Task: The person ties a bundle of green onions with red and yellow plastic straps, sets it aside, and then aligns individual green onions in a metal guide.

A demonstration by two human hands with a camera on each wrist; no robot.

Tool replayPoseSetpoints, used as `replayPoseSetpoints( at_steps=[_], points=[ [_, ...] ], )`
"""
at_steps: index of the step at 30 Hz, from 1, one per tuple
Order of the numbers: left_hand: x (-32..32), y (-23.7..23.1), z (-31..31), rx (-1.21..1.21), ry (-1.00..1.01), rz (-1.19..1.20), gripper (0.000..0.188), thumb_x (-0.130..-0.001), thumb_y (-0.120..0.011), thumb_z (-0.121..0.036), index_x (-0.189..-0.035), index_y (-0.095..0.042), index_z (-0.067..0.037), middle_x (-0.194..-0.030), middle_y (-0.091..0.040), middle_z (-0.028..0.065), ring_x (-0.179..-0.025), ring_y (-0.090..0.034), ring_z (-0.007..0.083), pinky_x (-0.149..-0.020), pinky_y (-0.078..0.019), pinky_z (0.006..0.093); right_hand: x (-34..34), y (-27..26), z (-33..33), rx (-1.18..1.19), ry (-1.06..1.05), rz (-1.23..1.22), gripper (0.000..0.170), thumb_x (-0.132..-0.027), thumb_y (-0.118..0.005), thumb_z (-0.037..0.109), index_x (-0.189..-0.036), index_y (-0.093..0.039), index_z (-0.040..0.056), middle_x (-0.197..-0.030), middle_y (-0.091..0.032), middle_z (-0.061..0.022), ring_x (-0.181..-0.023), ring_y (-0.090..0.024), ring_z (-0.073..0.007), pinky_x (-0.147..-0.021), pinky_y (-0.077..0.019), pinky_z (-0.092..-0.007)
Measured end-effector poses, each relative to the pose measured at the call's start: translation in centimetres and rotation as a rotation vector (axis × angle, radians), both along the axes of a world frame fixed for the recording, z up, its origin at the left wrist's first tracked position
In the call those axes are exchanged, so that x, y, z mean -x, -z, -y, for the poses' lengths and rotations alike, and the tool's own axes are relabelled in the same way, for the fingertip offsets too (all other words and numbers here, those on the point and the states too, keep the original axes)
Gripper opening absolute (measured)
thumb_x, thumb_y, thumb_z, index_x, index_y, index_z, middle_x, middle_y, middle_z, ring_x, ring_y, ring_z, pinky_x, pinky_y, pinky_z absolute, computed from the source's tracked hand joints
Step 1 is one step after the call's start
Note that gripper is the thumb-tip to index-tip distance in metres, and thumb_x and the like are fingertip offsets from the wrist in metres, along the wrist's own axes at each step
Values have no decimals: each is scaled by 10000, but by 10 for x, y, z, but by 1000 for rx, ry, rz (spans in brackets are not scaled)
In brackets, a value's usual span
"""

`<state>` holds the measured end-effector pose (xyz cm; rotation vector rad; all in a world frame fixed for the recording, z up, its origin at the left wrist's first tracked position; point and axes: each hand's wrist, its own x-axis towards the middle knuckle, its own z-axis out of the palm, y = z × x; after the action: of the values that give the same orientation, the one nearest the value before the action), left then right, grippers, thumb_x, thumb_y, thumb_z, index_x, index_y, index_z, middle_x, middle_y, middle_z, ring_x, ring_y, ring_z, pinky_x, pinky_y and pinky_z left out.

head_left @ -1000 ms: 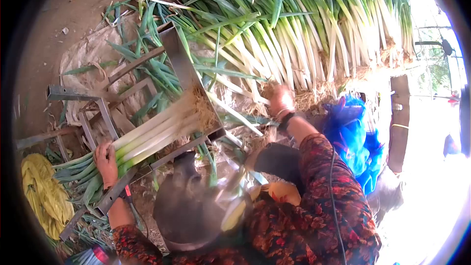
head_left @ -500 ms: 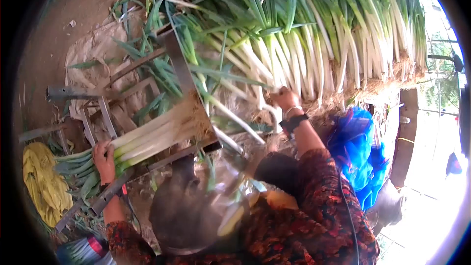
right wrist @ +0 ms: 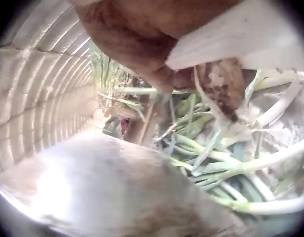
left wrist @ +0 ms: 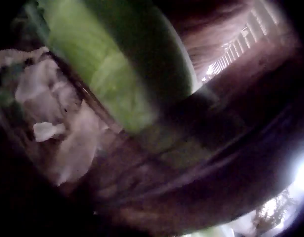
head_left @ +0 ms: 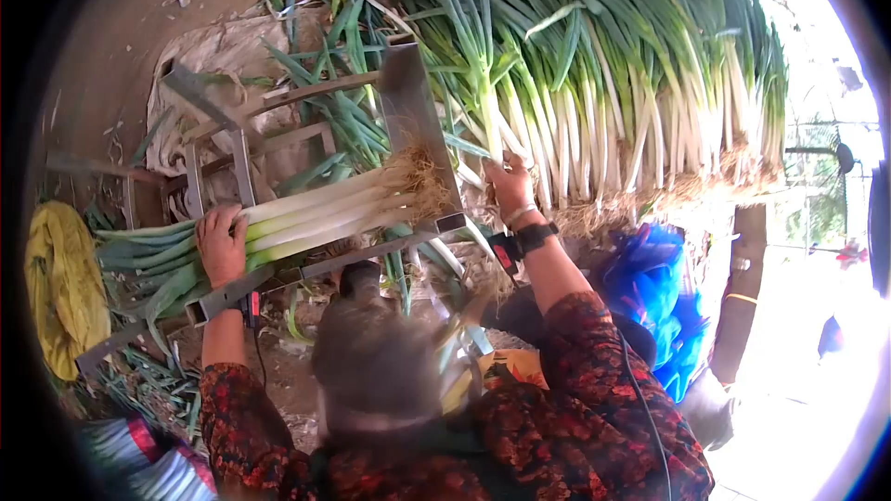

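Observation:
Several leeks point(head_left: 325, 213) lie side by side in a metal frame point(head_left: 418, 102), roots against its upright plate. My left hand point(head_left: 223, 243) grips their green part, fingers curled over the stalks; the left wrist view shows a blurred green stalk point(left wrist: 112, 74) close up. Beside the big leek pile point(head_left: 594, 121), my right hand point(head_left: 513, 189) pinches one leek point(head_left: 489, 116) low on its white stalk, leaves pointing away from me. In the right wrist view, that hand point(right wrist: 142, 42) curls against a white stalk point(right wrist: 231, 37), its fingertips partly hidden.
Loose leeks and leaves point(head_left: 343, 139) litter the ground behind the frame. A yellow sack point(head_left: 67, 288) lies at far left, blue bags point(head_left: 650, 288) at right. Wrapped bundles point(head_left: 139, 455) sit at lower left. A dark rounded object point(head_left: 376, 362) stands before my body.
My right hand has moved from the pile's root edge, and a leek now stands out in its grip. My left hand stays on the bundle. The whole view has shifted.

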<state>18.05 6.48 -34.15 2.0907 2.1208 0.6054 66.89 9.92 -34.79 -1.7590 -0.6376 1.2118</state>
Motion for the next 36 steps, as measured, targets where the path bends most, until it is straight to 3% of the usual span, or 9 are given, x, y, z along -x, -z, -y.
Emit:
replayPoseSetpoints(
  at_steps=[5,8,10,13,16,23,27,31,36],
  points=[
    [1,-4,3,-86,9,32,220,-818,-661,-239,-999,-655,-114,-1037,-613,70,-1047,-524,296,-967,-359,424,45,-116,44,19,-20,-291,307,-819,-678,118,-1106,-572,83,-766,-563,-50,-525,-521,-133,-425,-395,-256],
    [3,2,5,-84,-21,13,221,-806,-663,-256,-982,-659,-121,-1024,-611,71,-1050,-523,292,-979,-355,431,53,-125,78,-697,-663,1032,323,-733,-628,-78,-1036,-629,33,-971,-556,-176,-745,-612,-263,-568,-516,-319],
    [9,12,4,-93,-40,18,217,-793,-669,-267,-960,-669,-128,-1000,-608,72,-1049,-520,293,-997,-347,434,72,-144,99,-324,-515,436,277,-846,-590,52,-1119,-562,16,-766,-561,-85,-566,-544,-148,-472,-432,-253],
    [11,18,5,-147,-49,49,220,-778,-680,-271,-948,-677,-131,-986,-604,70,-1044,-518,292,-1006,-342,433,121,-188,103,-315,-429,126,304,-942,-511,163,-1190,-489,-10,-569,-478,24,-438,-412,-49,-418,-319,-186],
    [12,11,8,-127,-29,62,232,-788,-686,-280,-971,-667,-139,-999,-598,59,-1028,-523,290,-983,-356,436,157,-208,103,-337,-446,67,295,-916,-553,111,-1182,-526,-14,-669,-544,12,-511,-480,-56,-466,-386,-185],
    [12,13,6,-111,-40,-15,238,-807,-680,-301,-984,-660,-144,-1034,-602,48,-1031,-524,277,-972,-362,434,264,-172,32,-930,-732,456,364,-776,-728,81,-1109,-587,41,-972,-653,-140,-717,-658,-226,-595,-533,-309],
    [12,19,5,-159,-9,-1,231,-828,-656,-331,-996,-662,-173,-1031,-613,39,-1034,-530,275,-982,-356,439,303,-104,-15,-898,-865,801,336,-797,-699,248,-1111,-608,171,-998,-623,-83,-941,-604,-292,-883,-450,-427],
    [3,17,6,-1,-140,-86,267,-825,-665,-292,-1053,-657,-155,-1080,-620,47,-1081,-531,272,-984,-350,448,283,-8,-43,-811,-936,1219,286,-852,-609,349,-1101,-651,215,-897,-615,-87,-839,-598,-319,-783,-478,-431],
    [7,5,1,-163,7,17,225,-752,-701,-259,-934,-677,-127,-944,-654,43,-956,-589,269,-938,-397,455,249,18,-58,-311,-1121,1104,323,-843,-535,420,-1086,-653,243,-899,-657,-116,-852,-624,-350,-810,-456,-499]
  ],
)
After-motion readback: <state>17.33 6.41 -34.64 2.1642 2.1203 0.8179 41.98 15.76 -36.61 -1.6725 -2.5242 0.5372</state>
